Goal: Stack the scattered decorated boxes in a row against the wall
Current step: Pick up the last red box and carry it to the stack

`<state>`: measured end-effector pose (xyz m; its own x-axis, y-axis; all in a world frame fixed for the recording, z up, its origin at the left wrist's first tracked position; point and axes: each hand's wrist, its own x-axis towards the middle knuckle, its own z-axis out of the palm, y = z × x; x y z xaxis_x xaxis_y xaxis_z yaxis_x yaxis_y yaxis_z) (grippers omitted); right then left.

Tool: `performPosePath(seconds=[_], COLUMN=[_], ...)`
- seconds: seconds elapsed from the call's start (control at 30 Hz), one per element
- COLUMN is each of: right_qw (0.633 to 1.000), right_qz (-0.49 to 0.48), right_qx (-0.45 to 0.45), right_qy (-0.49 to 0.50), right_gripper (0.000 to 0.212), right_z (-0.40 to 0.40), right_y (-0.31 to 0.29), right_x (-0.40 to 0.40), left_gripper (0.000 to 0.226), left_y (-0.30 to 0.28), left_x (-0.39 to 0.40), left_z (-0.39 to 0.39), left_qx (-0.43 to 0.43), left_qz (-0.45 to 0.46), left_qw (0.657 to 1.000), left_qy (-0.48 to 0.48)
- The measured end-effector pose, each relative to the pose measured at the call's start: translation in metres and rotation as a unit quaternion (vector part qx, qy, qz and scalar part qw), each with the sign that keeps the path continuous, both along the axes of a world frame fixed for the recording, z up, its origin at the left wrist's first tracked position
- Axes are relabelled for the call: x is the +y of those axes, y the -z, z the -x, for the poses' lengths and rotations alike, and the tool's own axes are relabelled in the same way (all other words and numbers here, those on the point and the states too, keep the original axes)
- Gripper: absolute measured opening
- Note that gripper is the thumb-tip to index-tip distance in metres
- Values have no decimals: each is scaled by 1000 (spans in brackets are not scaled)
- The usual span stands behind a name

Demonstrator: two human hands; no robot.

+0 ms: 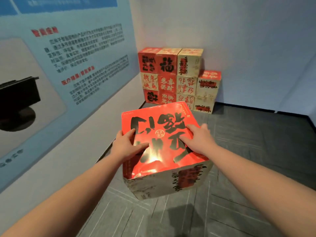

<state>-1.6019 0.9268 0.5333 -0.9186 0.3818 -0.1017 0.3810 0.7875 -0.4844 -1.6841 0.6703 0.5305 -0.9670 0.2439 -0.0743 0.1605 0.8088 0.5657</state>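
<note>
Both hands (127, 146) (199, 138) seemingly flat on red-topped box (159, 127), stacked boxes (177, 77) beyond.

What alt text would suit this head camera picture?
Two hands, left hand and right hand, press flat on a red box over grey floor; stacked boxes fill the corner beside a blue poster.

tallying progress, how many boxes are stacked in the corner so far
11 show: three columns of three, left, middle, right, then a column of two at the right end. The held box covers part of the bottom row, so more may be hidden.
</note>
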Motion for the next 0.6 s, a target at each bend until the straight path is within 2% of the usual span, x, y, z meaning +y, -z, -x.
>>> performPosePath(seconds=[0.1, 0.27, 0.33, 0.47, 0.6], right_qw=[999, 996, 993, 986, 977], right_qz=[-3, -4, 0, 9, -4], right_qx=[-4, -13, -12, -17, -14], right_qy=[34, 90, 115, 168, 214], right_gripper=[64, 63, 63, 63, 63], right_z=[27, 89, 117, 178, 242], right_y=[3, 15, 22, 19, 6], right_x=[45, 108, 134, 186, 241], left_gripper=[97, 120, 117, 92, 90], left_y=[2, 16, 22, 23, 14], left_x=[50, 127, 159, 226, 294], left_z=[40, 132, 170, 256, 340], left_qx=[-16, -16, -19, -29, -24], left_qz=[1, 1, -7, -22, -31], left_qw=[999, 996, 994, 987, 980], left_qy=[30, 86, 108, 157, 197])
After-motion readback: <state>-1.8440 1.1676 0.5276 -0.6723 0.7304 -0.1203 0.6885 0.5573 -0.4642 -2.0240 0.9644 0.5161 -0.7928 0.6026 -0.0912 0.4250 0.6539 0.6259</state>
